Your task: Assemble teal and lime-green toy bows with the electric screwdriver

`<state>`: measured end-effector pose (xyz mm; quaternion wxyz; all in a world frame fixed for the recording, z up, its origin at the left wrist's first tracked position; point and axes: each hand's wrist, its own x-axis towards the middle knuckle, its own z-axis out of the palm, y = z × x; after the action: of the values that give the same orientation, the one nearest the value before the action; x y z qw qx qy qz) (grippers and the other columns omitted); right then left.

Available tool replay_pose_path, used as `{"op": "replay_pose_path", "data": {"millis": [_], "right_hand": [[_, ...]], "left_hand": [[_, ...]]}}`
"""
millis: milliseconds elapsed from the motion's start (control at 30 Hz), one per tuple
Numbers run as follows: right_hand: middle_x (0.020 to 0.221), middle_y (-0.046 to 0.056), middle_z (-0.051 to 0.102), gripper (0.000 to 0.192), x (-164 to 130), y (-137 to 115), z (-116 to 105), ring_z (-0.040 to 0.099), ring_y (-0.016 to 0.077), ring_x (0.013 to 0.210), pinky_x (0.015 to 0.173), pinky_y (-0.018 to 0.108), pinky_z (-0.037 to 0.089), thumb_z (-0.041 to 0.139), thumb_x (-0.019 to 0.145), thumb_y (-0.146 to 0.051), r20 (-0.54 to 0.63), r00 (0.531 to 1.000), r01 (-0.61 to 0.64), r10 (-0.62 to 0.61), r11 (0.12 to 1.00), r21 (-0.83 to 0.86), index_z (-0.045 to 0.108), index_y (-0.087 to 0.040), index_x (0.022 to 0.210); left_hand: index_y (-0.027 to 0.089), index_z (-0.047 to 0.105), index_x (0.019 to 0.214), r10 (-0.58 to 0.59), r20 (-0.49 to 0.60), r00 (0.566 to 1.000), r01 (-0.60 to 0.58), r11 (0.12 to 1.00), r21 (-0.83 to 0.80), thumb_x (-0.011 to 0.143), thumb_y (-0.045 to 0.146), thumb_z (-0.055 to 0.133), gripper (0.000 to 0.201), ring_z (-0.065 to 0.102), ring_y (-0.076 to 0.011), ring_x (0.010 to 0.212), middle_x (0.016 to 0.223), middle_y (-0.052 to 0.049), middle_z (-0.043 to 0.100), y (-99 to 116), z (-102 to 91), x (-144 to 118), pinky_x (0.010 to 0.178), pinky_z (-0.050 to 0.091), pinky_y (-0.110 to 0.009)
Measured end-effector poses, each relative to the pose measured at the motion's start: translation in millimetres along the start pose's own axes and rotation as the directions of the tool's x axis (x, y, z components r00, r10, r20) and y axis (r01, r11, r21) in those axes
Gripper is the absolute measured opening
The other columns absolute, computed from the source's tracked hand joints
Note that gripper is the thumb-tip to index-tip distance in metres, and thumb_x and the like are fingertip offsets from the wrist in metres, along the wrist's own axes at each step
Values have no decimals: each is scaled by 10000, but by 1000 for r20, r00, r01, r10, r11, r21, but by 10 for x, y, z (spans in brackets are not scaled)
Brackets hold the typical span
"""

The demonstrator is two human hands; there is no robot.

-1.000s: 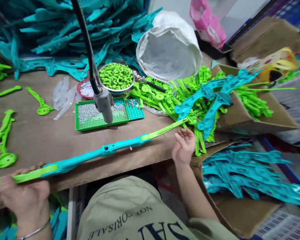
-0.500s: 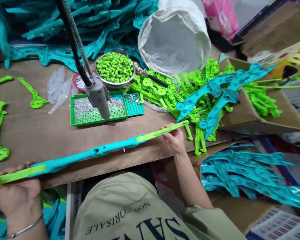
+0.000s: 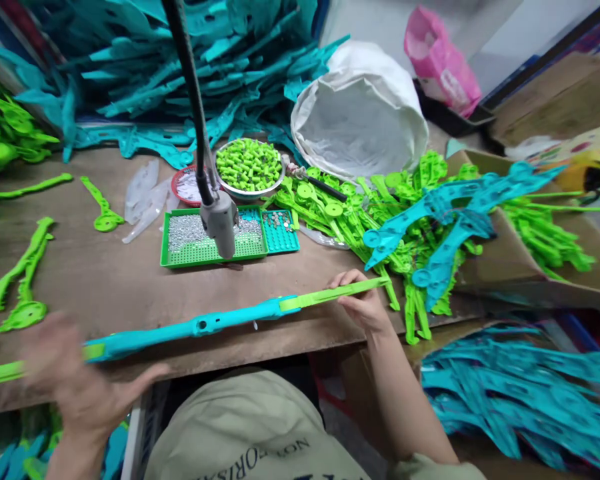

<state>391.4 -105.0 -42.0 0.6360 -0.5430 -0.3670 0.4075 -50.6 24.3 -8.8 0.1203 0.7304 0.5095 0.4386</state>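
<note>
Smooth glossy plastic rod [image 3: 200,326]; matt worn wooden table [image 3: 105,280]; shiny metal bowl [image 3: 250,192]

You get bright, even light from above, with colours strong and saturated. Your left hand [image 3: 77,383] smears into heavy motion blur, its fingers without outline, while your right hand [image 3: 363,303] stays fairly sharp. The grey hanging tool on its black hose [image 3: 221,223] throws only a small soft shadow on the brown wooden tabletop [image 3: 105,287]. Soft glare washes the crumpled white sack [image 3: 360,120]. Toward the right edge, the heap of teal plastic parts [image 3: 520,393] softens and stretches.
</note>
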Motion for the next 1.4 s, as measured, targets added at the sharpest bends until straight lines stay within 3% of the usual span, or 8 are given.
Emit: {"op": "replay_pose_path", "data": {"millis": [133, 233, 333, 500, 667, 800, 1233, 1400], "right_hand": [[879, 42, 752, 410, 109, -98, -103, 730, 196, 810, 736, 364, 617, 963, 613, -379, 230, 968, -95, 99, 995, -28, 661, -214, 836], [1061, 127, 787, 465, 284, -163, -172, 756, 256, 965, 886, 462, 616, 919, 667, -502, 334, 928, -124, 165, 982, -140, 743, -198, 972], [1042, 111, 797, 396, 646, -253, -170, 748, 261, 971, 950, 487, 586, 834, 755, -529, 144, 990, 55, -6, 940, -336, 773, -204, 973], [1113, 136, 770, 228, 1591, -489, -8, 699, 282, 1043, 1012, 505, 520, 582, 900, -230, 11, 946, 200, -323, 557, -807, 748, -164, 1042], [1290, 309, 659, 363, 2357, -492, 136, 600, 404, 1237, 1061, 566, 437, 563, 934, -198, -52, 994, -45, -99, 69, -997, 676, -26, 1234], [1308, 336, 623, 369, 2524, -437, 218, 611, 398, 1226, 1023, 520, 454, 541, 958, -144, -105, 994, -105, -14, -100, -989, 643, 21, 1273], [1273, 252, 685, 401, 1533, -1093, 2, 642, 253, 1165, 999, 449, 423, 525, 983, -197, -253, 960, -249, -118, 43, -967, 641, -2, 1314], [1093, 174, 741, 288, 433, -1107, -289, 663, 230, 977, 910, 381, 473, 669, 890, -310, -309, 890, -252, -336, 203, -946, 696, -112, 1098]], "left_hand": [[282, 726, 1116, 507, 301, 807, -566, 809, 155, 806, 479, 784, 372, 683, -231, 672, 766, 11, 740, -20, 93, 14, 870, 507, -401], [258, 734, 964, 561, 323, 762, -635, 747, 200, 917, 452, 674, 208, 660, -196, 599, 684, 22, 706, -84, 56, 54, 662, 457, -314], [267, 695, 835, 560, 300, 772, -629, 738, 244, 921, 536, 646, 287, 629, -187, 540, 626, 38, 659, -144, -72, 56, 543, 398, -304], [286, 655, 879, 526, 250, 813, -582, 715, 387, 939, 608, 565, 340, 617, -216, 551, 631, 39, 648, -148, -362, -67, 509, 364, -317], [291, 673, 956, 431, 302, 850, -526, 720, 452, 937, 620, 561, 348, 621, -239, 607, 664, 20, 665, -33, -584, -263, 532, 366, -318], [262, 685, 994, 391, 349, 852, -519, 721, 459, 929, 645, 581, 402, 669, -239, 676, 724, 7, 709, 102, -650, -371, 544, 362, -322], [294, 691, 1077, -43, 724, 688, -324, 875, 360, 971, 665, 476, 442, 758, -301, 767, 917, -18, 792, 207, -673, -821, 581, 474, -324], [277, 728, 1051, -301, 863, 407, -210, 888, 409, 953, 566, 494, 384, 768, -341, 780, 778, -59, 780, 342, -570, -765, 570, 455, -313]]}}
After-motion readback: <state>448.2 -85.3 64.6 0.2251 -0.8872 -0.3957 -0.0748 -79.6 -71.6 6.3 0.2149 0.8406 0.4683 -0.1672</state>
